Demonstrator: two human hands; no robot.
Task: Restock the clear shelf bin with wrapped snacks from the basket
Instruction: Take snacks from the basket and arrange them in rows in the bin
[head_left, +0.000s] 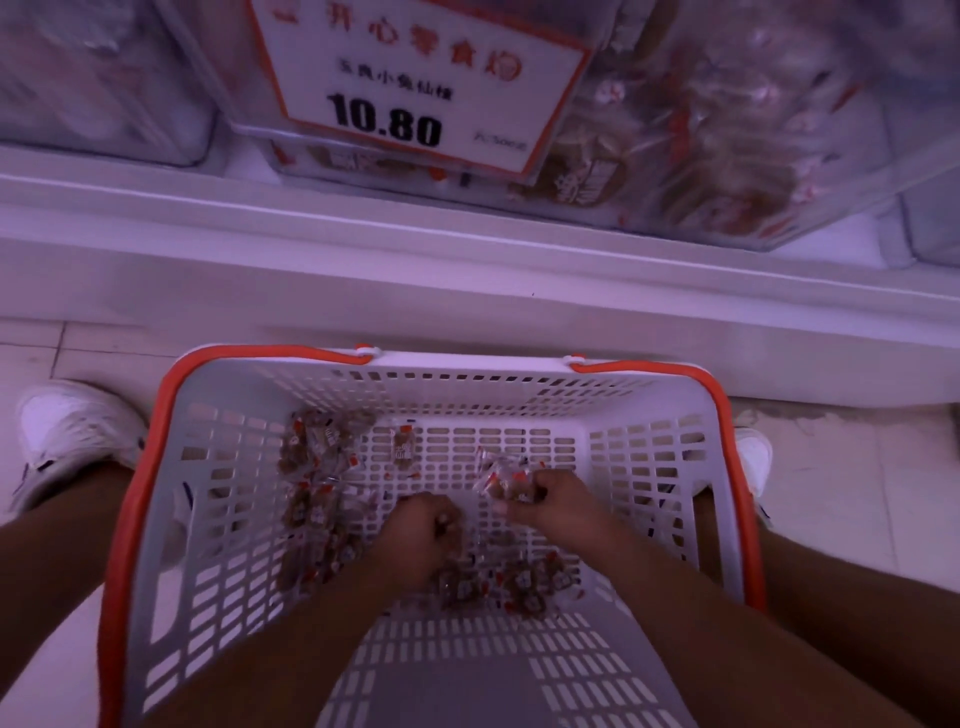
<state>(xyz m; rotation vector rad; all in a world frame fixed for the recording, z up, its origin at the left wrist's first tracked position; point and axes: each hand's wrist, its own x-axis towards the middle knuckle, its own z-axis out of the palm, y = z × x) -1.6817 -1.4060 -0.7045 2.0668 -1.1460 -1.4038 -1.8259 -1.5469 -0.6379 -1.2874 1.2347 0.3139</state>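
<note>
A white slotted basket (644, 457) with an orange rim stands on the floor between my feet. Several small clear-wrapped brown snacks (317, 499) lie scattered on its bottom, mostly at the left and near side. Both my hands reach down inside it. My left hand (423, 530) is curled over snacks near the middle. My right hand (545, 506) grips a bunch of wrapped snacks (501, 480) that stick out past its fingers. The clear shelf bin (727, 130), partly filled with the same snacks, sits on the shelf above, at the upper right.
A white price card (415, 83) with an orange border reading 10.80 hangs in front of the bin. Another clear bin (98, 78) stands at the upper left. The white shelf edge (415, 260) runs across above the basket. My white shoes (72, 431) flank the basket on the tiled floor.
</note>
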